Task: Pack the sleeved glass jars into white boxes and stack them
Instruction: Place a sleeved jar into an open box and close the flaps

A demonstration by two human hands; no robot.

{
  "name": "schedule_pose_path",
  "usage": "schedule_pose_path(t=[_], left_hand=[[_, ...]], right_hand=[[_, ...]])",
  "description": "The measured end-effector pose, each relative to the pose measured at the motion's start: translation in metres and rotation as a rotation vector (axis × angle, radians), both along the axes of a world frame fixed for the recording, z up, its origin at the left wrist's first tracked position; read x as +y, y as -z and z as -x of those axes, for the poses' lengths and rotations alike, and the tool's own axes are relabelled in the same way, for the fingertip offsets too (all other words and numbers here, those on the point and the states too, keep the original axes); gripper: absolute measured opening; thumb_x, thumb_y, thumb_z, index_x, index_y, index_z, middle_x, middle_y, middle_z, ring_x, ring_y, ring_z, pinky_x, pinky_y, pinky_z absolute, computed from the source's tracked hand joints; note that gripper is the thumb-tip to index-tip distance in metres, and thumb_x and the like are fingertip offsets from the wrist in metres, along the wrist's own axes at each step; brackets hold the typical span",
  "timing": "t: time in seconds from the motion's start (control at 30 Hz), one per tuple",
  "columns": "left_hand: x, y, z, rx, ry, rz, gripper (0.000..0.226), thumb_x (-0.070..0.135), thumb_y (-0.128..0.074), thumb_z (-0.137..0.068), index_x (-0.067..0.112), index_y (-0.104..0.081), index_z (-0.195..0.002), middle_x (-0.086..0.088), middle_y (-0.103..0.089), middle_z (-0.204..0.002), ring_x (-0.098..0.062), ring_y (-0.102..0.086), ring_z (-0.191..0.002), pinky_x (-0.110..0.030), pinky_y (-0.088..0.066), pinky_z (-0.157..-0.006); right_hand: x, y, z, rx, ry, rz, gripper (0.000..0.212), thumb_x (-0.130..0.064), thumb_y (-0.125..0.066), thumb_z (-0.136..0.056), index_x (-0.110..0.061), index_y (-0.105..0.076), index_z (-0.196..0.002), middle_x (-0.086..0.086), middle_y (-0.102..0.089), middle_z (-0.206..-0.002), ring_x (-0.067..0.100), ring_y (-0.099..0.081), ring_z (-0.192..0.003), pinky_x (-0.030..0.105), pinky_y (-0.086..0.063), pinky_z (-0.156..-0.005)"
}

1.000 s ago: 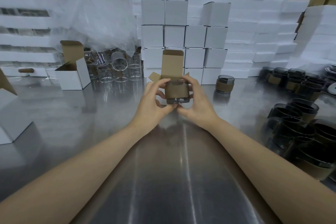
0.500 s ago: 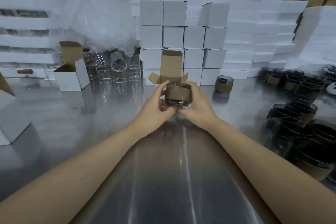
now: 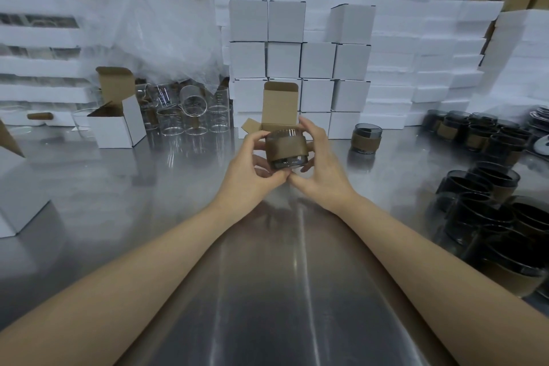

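Note:
Both hands hold one dark glass jar with a brown sleeve [image 3: 286,150] above the steel table, tilted with its base toward me. My left hand [image 3: 252,175] grips its left side and my right hand [image 3: 322,169] its right side. Directly behind the jar is an open white box [image 3: 279,110], brown lid flap up; the hands and jar hide its body. A stack of closed white boxes [image 3: 300,59] rises behind it. Another sleeved jar [image 3: 366,138] stands alone to the right.
Several sleeved dark jars [image 3: 490,205] crowd the table's right side. Clear unsleeved glasses [image 3: 190,116] and an open white box [image 3: 114,125] sit at the back left under a plastic bag [image 3: 157,24]. White foam trays [image 3: 416,62] are stacked behind. More boxes [image 3: 17,202] lie at the left edge.
The hands have turned and shifted the jar slightly against the open box's mouth; the left thumb has moved onto the jar's top edge. The arms have barely moved.

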State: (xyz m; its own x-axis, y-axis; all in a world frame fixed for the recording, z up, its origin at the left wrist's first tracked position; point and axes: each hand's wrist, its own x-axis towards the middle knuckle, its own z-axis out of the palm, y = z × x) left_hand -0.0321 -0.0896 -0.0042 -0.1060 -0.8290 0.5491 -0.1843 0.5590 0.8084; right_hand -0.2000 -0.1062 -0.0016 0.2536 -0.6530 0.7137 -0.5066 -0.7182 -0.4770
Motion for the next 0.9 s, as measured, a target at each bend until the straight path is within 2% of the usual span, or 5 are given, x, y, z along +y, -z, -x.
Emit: schedule_pose_path(t=[0.3, 0.47, 0.6, 0.8, 0.9], left_hand=[[0.0042, -0.002, -0.001, -0.112, -0.13, 0.149, 0.068, 0.007, -0.082, -0.071, 0.026, -0.05, -0.127, 0.006, -0.039, -0.097, -0.004, -0.046, -0.071, -0.009, -0.042, -0.077], [0.0051, -0.0023, -0.0016, -0.148, -0.127, 0.182, 0.068, 0.007, -0.082, -0.07, 0.03, -0.05, -0.127, 0.01, -0.038, -0.098, -0.003, -0.046, -0.076, -0.009, -0.041, -0.078], [0.0045, -0.0021, -0.0024, -0.155, -0.073, 0.115, 0.075, 0.017, -0.084, -0.07, 0.032, -0.045, -0.132, 0.011, -0.04, -0.113, -0.004, -0.051, -0.094, -0.014, -0.045, -0.083], [0.006, -0.004, -0.0003, -0.131, 0.086, -0.054, 0.061, 0.033, -0.081, -0.073, 0.025, -0.053, -0.127, 0.013, -0.063, -0.118, -0.003, -0.058, -0.108, -0.029, -0.05, -0.093], [0.0052, -0.0035, 0.0008, -0.094, 0.066, -0.044, 0.062, 0.024, -0.085, -0.07, 0.03, -0.053, -0.123, 0.016, -0.063, -0.117, -0.001, -0.058, -0.108, -0.019, -0.048, -0.091]], right_hand=[[-0.0062, 0.005, 0.0026, -0.013, 0.0, -0.108, 0.073, -0.024, -0.078, -0.072, -0.022, -0.041, -0.135, -0.008, -0.058, -0.122, 0.009, -0.057, -0.106, 0.028, -0.05, -0.082], [-0.0046, 0.0037, 0.002, -0.039, -0.019, -0.132, 0.068, -0.016, -0.081, -0.072, -0.018, -0.044, -0.129, -0.009, -0.058, -0.116, 0.007, -0.057, -0.099, 0.025, -0.05, -0.076], [-0.003, 0.0022, 0.0007, -0.097, -0.032, -0.079, 0.067, -0.009, -0.083, -0.07, -0.018, -0.045, -0.125, -0.004, -0.056, -0.121, 0.01, -0.057, -0.101, 0.023, -0.05, -0.077], [-0.0065, 0.0047, 0.0015, -0.009, -0.02, 0.114, 0.052, 0.002, -0.078, -0.072, -0.004, -0.047, -0.114, 0.006, -0.049, -0.132, 0.011, -0.053, -0.106, 0.01, -0.041, -0.088], [-0.0071, 0.0053, 0.0012, -0.024, -0.046, 0.092, 0.071, -0.004, -0.079, -0.072, -0.017, -0.038, -0.128, -0.005, -0.045, -0.132, 0.009, -0.053, -0.114, 0.02, -0.045, -0.096]])
